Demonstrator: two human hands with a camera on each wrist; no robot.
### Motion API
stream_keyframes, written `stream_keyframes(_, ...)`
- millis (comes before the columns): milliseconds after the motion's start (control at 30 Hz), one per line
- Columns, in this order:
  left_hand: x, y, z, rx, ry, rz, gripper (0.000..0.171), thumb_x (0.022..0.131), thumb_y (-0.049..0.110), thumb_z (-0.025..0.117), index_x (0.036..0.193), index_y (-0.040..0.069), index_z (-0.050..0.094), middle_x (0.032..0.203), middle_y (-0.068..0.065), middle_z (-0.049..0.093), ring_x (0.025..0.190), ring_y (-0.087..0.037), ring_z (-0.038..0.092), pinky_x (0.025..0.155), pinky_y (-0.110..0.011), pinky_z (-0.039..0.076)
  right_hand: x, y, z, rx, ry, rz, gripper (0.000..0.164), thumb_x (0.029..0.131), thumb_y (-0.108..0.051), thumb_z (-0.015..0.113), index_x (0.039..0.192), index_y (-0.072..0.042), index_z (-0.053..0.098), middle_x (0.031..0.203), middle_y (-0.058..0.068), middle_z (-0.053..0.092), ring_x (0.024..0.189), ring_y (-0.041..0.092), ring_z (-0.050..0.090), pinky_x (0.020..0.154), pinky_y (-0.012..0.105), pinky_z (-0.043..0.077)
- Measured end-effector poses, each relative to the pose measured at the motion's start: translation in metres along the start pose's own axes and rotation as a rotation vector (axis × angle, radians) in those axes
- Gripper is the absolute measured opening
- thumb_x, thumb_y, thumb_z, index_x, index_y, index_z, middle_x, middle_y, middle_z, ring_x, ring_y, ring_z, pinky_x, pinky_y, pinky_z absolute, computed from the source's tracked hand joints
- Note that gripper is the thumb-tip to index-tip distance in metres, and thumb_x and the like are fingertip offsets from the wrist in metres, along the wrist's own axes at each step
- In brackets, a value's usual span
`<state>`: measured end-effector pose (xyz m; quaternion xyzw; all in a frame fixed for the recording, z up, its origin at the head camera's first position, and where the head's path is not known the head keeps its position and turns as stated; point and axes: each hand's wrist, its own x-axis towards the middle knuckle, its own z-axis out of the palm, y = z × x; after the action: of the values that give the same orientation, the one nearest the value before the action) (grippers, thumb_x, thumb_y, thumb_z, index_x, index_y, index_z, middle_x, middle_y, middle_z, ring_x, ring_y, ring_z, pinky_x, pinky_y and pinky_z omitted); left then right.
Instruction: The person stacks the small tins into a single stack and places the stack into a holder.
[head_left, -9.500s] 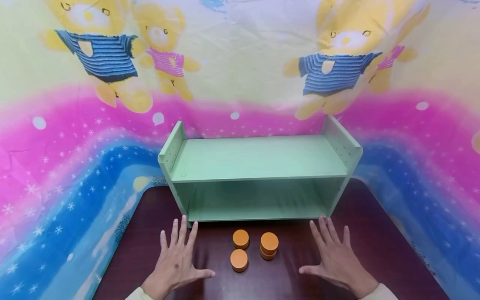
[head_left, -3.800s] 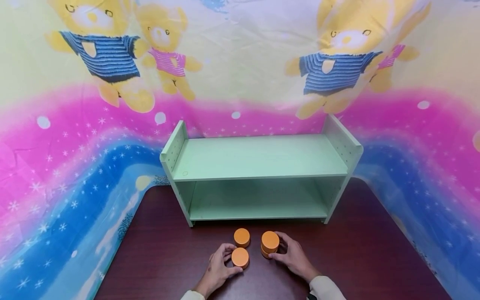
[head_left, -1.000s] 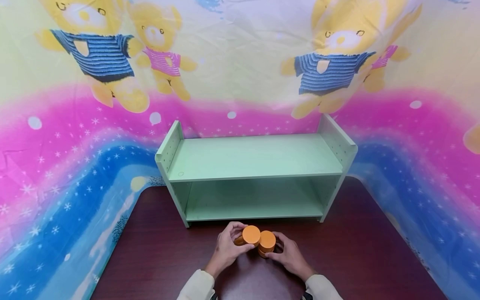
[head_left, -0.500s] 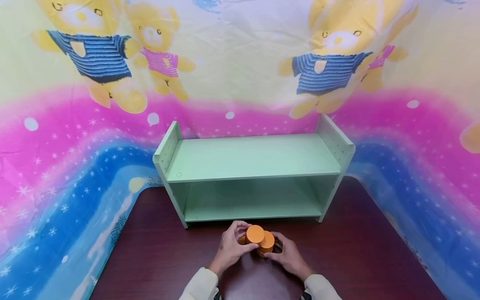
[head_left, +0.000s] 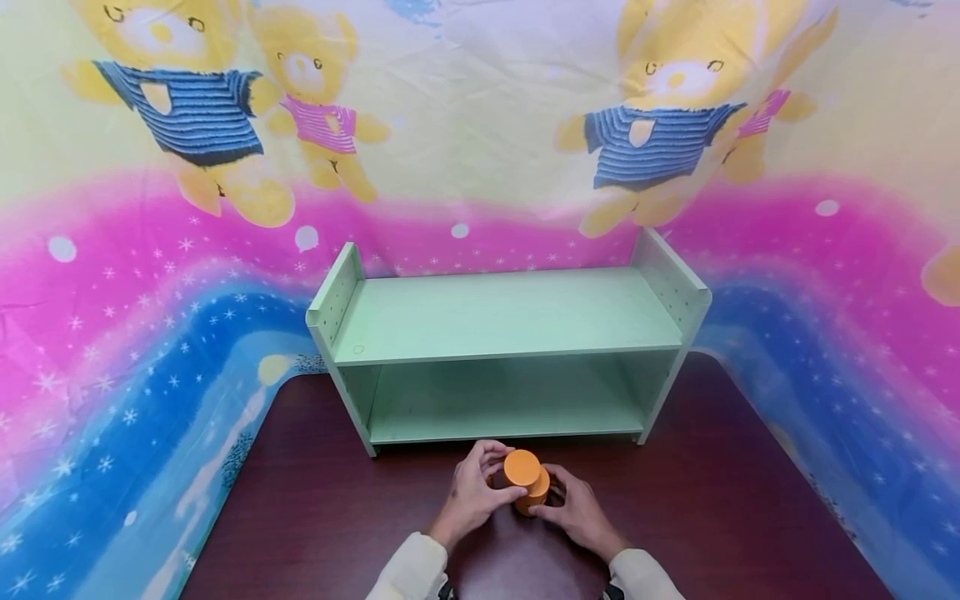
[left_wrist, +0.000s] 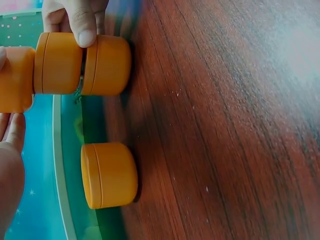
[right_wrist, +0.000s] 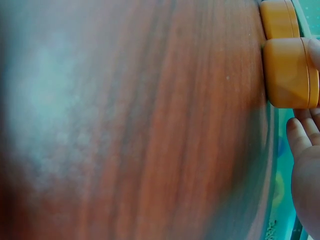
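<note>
Small round orange jars with lids are what both hands handle. My left hand (head_left: 472, 498) grips one jar (head_left: 522, 467) by its sides. That jar is right at the lid of a second jar (left_wrist: 59, 62), a little off-centre. The second jar stands on a third jar (left_wrist: 107, 65), which rests on the table. My right hand (head_left: 585, 512) holds these two stacked jars from the right, its thumb across the seam between them. A separate jar (left_wrist: 110, 175) stands alone on the table, mostly hidden behind my left hand in the head view.
A pale green two-tier shelf (head_left: 510, 312) stands just behind the jars, with raised side panels. The dark reddish-brown table (head_left: 315, 517) has rounded back corners. A cloth backdrop (head_left: 457, 125) printed with bears surrounds the back and sides.
Both hands were spread flat at first, then took hold of the jars. My left hand has lifted its jar and moved it rightward over the two-jar stack. The right hand stays on the stack.
</note>
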<state>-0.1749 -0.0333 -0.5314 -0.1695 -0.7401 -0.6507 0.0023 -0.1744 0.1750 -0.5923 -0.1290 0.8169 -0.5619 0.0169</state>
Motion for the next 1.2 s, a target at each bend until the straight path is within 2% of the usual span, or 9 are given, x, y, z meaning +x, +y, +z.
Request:
stream_keyframes(133,0.003,-0.006,0.003,-0.03,-0.002,0.025,0.059,0.072,-0.004,0.088,0.119,-0.003,0.052,0.125,-0.017,0.063,0.121,-0.032,0.059,0.102,-0.033,0.05,0.0,0.001,-0.001,-0.017,-0.005,-0.003,0.065,0.075,-0.013,0.089,0.13,0.003,0.057,0.13,0.023,0.06,0.12,0.04,0.059,0.096,0.041,0.053)
stream_keyframes(300,0.004,-0.007,0.006,-0.023,-0.016,0.056,0.057,0.073,0.002,0.088,0.118,-0.001,0.053,0.124,-0.017,0.063,0.121,-0.031,0.059,0.101,-0.032,0.051,0.0,0.002,-0.001,-0.018,-0.006,0.004,0.064,0.076,-0.012,0.088,0.129,0.002,0.057,0.13,0.023,0.06,0.121,0.04,0.059,0.096,0.041,0.053)
stream_keyframes(433,0.005,-0.007,0.008,-0.049,-0.039,0.041,0.056,0.076,0.001,0.086,0.12,-0.001,0.052,0.127,-0.023,0.06,0.123,-0.032,0.057,0.103,-0.033,0.049,-0.001,0.002,0.0,0.008,0.004,0.009,0.063,0.075,-0.009,0.088,0.128,0.003,0.057,0.129,0.023,0.06,0.12,0.04,0.059,0.096,0.042,0.053)
stream_keyframes(600,0.006,-0.007,0.009,-0.069,-0.046,0.016,0.056,0.076,0.001,0.086,0.122,-0.001,0.053,0.128,-0.021,0.059,0.124,-0.032,0.056,0.104,-0.033,0.048,-0.001,0.002,0.001,0.045,0.011,0.0,0.063,0.074,-0.005,0.088,0.129,0.004,0.057,0.128,0.023,0.061,0.118,0.039,0.06,0.095,0.045,0.053)
stream_keyframes(800,0.007,-0.007,0.012,-0.035,-0.046,0.024,0.058,0.076,0.003,0.086,0.125,0.0,0.055,0.127,-0.016,0.06,0.123,-0.032,0.057,0.103,-0.034,0.049,0.0,0.003,0.0,-0.002,0.008,0.011,0.061,0.076,-0.009,0.088,0.128,-0.001,0.059,0.127,0.018,0.063,0.118,0.036,0.062,0.095,0.039,0.055)
stream_keyframes(900,0.007,-0.006,0.013,-0.015,-0.044,0.011,0.059,0.076,0.004,0.087,0.125,0.001,0.056,0.127,-0.012,0.061,0.123,-0.03,0.058,0.103,-0.031,0.049,0.0,0.003,0.0,-0.018,-0.001,0.008,0.061,0.077,-0.013,0.088,0.129,-0.001,0.058,0.129,0.018,0.063,0.12,0.037,0.06,0.096,0.04,0.054)
stream_keyframes(1200,0.007,-0.004,0.014,-0.038,-0.049,0.021,0.06,0.075,-0.002,0.085,0.127,0.0,0.055,0.129,-0.013,0.06,0.124,-0.032,0.057,0.104,-0.035,0.048,0.0,0.003,0.001,-0.01,0.016,-0.001,0.058,0.074,-0.012,0.089,0.124,-0.002,0.061,0.126,0.017,0.065,0.12,0.037,0.06,0.097,0.042,0.053)
